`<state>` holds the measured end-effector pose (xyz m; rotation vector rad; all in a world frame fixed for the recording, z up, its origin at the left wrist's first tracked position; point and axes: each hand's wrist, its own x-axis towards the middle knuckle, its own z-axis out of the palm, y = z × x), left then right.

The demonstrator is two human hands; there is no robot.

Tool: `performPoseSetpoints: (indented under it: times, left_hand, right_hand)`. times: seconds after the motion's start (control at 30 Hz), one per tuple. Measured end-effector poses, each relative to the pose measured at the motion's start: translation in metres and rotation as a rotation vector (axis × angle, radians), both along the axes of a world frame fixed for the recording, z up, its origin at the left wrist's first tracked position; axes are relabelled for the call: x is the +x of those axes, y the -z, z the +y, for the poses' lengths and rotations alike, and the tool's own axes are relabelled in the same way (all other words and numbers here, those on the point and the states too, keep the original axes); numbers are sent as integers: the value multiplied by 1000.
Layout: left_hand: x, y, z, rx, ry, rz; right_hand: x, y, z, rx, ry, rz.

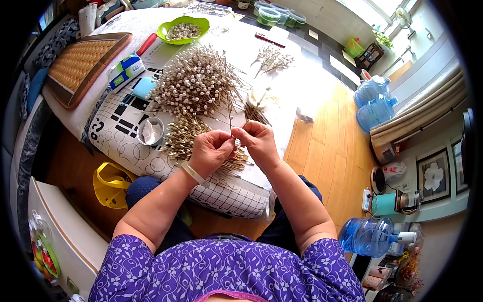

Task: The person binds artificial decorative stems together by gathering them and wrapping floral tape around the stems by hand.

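Note:
My left hand [212,151], a pale band on its wrist, is closed in a pinch on a thin brown stem [230,113] that stands up from the fingertips. My right hand [259,143] pinches at the same spot, its fingertips against the left ones. A short greenish tip shows above the right fingers; what it belongs to is unclear. Beyond the hands lies a large heap of stems with white pearl-like beads [193,80]. Under and beside my left hand is a pile of stems with small pale tips [183,136]. A small bundle of brown stems [257,115] lies past my right hand.
A white cup [151,132] with white material inside stands left. A lime-green bowl [166,36] of beads sits at the back, near a red phone [269,40]. More beaded sprigs [271,59] lie right. A tissue pack [126,72] and brown mat [85,65] are left.

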<state>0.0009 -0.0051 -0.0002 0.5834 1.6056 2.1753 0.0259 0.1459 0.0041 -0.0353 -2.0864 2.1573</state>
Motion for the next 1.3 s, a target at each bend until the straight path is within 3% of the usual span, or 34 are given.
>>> performPoseSetpoints:
  times: [0.17, 0.37, 0.63, 0.9, 0.97, 1.03, 1.3]
  left_hand:
    - [-3, -3, -3, -32, 56, -101]
    - [-3, -5, -5, -30, 73, -122]
    - [-5, -5, -7, -73, 25, -61]
    - [-5, 0, 3, -14, 11, 38]
    - [-4, -1, 3, -4, 30, -31]
    - [-4, -1, 2, -30, 25, -28]
    - [-5, -3, 2, -11, 43, -101]
  right_hand:
    - [-2, -3, 1, -148, -60, 40]
    - [-3, -16, 6, -110, -188, 20]
    - [-5, -15, 19, -125, -152, 51]
    - [-5, -11, 2, 45, -49, 68]
    - [-6, -10, 2, 24, -55, 69]
    - [-7, -13, 0, -247, 18, 5]
    - [-6, -13, -1, -218, 0, 14]
